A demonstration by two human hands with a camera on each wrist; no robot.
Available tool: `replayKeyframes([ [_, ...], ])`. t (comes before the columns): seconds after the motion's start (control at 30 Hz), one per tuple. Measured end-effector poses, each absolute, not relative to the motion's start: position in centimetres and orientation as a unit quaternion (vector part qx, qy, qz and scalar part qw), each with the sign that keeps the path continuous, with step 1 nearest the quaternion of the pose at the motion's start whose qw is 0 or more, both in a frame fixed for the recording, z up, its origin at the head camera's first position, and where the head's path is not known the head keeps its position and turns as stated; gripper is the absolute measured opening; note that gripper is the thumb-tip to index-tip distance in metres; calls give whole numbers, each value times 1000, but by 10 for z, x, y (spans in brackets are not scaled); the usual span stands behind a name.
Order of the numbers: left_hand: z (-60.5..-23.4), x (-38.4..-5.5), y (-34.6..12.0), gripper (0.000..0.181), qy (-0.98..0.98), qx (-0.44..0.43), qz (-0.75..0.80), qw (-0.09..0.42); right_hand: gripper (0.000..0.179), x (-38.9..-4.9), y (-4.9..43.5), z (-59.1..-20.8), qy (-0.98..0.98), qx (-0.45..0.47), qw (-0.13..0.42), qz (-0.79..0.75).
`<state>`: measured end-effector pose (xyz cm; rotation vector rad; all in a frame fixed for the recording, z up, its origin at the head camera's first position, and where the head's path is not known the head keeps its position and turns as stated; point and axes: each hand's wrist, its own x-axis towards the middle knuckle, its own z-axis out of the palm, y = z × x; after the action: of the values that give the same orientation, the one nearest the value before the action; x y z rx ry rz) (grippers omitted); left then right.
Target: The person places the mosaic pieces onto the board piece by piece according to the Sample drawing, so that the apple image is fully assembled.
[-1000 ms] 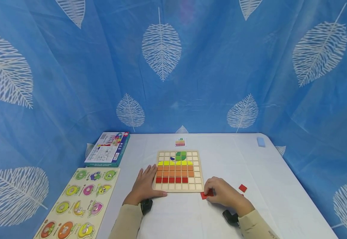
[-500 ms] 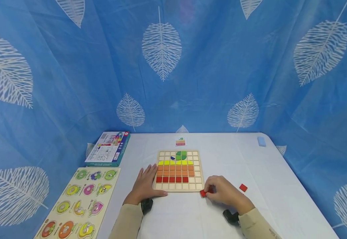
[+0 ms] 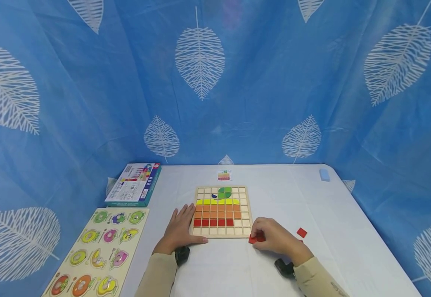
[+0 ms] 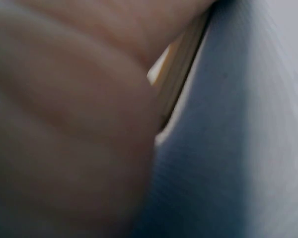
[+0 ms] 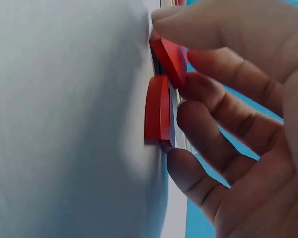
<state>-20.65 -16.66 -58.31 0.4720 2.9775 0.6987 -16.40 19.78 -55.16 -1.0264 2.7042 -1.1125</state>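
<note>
A wooden grid board (image 3: 246, 223) lies on the table with green, blue, yellow, orange and red tiles set in it. My left hand (image 3: 178, 231) rests at its lower left corner, fingers straight along the left side and thumb along the front edge. In the left wrist view, the hand covers much of the board's edge (image 4: 181, 74). By the lower right corner, my right hand (image 3: 273, 238) pinches a red tile (image 5: 171, 60) between thumb and fingers, tilted. Beside it, under the fingers, sits another red piece (image 5: 156, 111) with a curved side.
One loose red square tile (image 3: 301, 232) lies right of my right hand, and another red bit is mostly hidden by the wrist. A small picture card (image 3: 224, 175) lies behind the board. A box (image 3: 133, 185) and a fruit puzzle board (image 3: 100, 247) are left; a blue block (image 3: 324, 175) is back right.
My right hand shifts slightly by the board's corner, handling the red pieces, which move a little under its fingers. My left hand stays put on the board.
</note>
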Motion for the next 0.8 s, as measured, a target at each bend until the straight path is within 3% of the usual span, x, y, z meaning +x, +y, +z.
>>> replayKeyframes([
  [0.17, -582, -207, -167, 135, 962, 155, 225, 19, 28, -163, 194, -550, 889, -305, 28, -340],
  [0.8, -583, -206, -166, 135, 964, 150, 221, 17, 19, -172, 177, -543, 898, -301, -42, -318],
])
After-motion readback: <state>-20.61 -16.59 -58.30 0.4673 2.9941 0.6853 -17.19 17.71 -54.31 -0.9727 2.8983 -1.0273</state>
